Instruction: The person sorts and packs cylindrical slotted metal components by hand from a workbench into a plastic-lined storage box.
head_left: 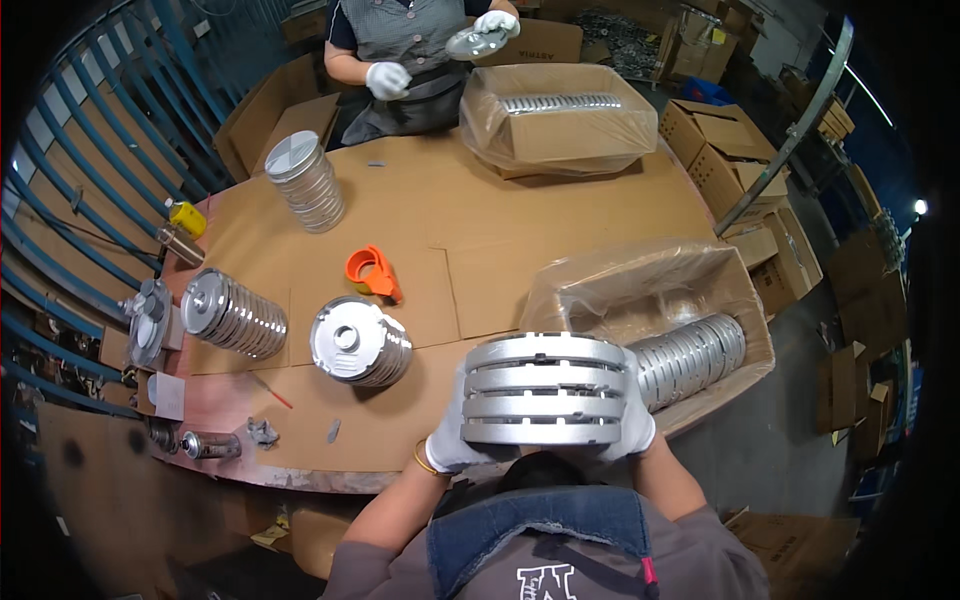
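Between my two white-gloved hands is a short stack of silver round metal parts [545, 390], held close to my body over the near table edge. My left hand [454, 432] presses on its left side, and my right hand [636, 415] on its right; the stack partly hides the fingers. To the right, a cardboard box [757, 300] lined with clear plastic holds a row of similar metal parts [695, 358] lying on edge. Left of my hands, a stack of the parts [380, 350] stands on the cardboard-covered table [480, 235].
An orange tape dispenser [372, 273] lies mid-table. More stacks [245, 318] [308, 185] stand left. A spray can [210, 445] lies at the near left edge. Across the table, a gloved co-worker [405, 45] holds a metal disc [477, 43] beside another lined box [570, 140].
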The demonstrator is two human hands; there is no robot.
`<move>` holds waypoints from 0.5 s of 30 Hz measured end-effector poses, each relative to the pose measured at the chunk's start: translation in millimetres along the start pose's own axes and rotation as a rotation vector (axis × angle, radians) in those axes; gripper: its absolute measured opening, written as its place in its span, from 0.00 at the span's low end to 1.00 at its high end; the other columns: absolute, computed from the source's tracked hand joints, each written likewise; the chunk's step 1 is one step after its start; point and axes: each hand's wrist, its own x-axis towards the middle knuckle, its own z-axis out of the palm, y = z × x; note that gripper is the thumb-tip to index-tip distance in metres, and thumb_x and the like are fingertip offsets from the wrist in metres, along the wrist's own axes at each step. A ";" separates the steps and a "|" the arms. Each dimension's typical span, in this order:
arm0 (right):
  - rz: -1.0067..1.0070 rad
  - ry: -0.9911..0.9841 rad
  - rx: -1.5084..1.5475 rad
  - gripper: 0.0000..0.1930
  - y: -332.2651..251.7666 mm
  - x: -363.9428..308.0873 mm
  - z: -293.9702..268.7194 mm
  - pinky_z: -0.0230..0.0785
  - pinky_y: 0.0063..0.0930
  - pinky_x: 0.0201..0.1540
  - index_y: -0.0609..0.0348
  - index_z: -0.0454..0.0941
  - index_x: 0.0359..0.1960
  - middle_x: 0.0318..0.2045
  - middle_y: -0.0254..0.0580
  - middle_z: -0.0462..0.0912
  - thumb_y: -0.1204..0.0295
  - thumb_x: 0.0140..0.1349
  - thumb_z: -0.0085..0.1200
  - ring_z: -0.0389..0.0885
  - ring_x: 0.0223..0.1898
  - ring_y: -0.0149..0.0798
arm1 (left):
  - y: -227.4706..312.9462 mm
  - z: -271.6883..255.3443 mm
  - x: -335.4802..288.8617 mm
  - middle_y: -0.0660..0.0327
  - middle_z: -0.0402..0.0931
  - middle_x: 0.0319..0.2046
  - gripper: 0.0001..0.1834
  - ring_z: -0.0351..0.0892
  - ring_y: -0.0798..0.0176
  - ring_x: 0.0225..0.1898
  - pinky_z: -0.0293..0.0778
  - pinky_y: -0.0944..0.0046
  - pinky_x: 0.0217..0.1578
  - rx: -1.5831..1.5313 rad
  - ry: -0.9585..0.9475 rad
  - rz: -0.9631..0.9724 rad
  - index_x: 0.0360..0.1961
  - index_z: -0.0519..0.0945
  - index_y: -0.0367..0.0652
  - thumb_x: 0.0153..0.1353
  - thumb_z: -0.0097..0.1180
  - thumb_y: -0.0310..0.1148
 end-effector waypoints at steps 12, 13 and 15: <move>-0.058 0.030 -0.142 0.62 -47.9 74.9 31.1 0.47 0.51 0.64 0.62 0.47 0.65 0.60 0.60 0.57 0.61 0.25 0.75 0.56 0.63 0.59 | 44.6 -64.6 -23.9 0.51 0.64 0.44 0.48 0.70 0.55 0.44 0.67 0.58 0.46 0.339 0.080 -0.193 0.50 0.60 0.36 0.23 0.73 0.33; -0.077 0.033 -0.216 0.63 -45.9 77.2 41.4 0.48 0.50 0.63 0.63 0.46 0.65 0.59 0.60 0.58 0.60 0.25 0.75 0.58 0.62 0.60 | 43.4 -65.2 -23.3 0.52 0.64 0.42 0.48 0.69 0.54 0.43 0.67 0.57 0.46 0.247 0.028 -0.263 0.50 0.61 0.36 0.22 0.73 0.34; -0.090 0.036 -0.289 0.64 -39.7 76.0 52.9 0.50 0.49 0.63 0.64 0.45 0.65 0.59 0.60 0.58 0.59 0.25 0.75 0.59 0.61 0.60 | 42.3 -65.4 -31.4 0.52 0.63 0.43 0.49 0.69 0.54 0.45 0.67 0.58 0.45 0.391 0.091 -0.138 0.50 0.61 0.36 0.22 0.74 0.35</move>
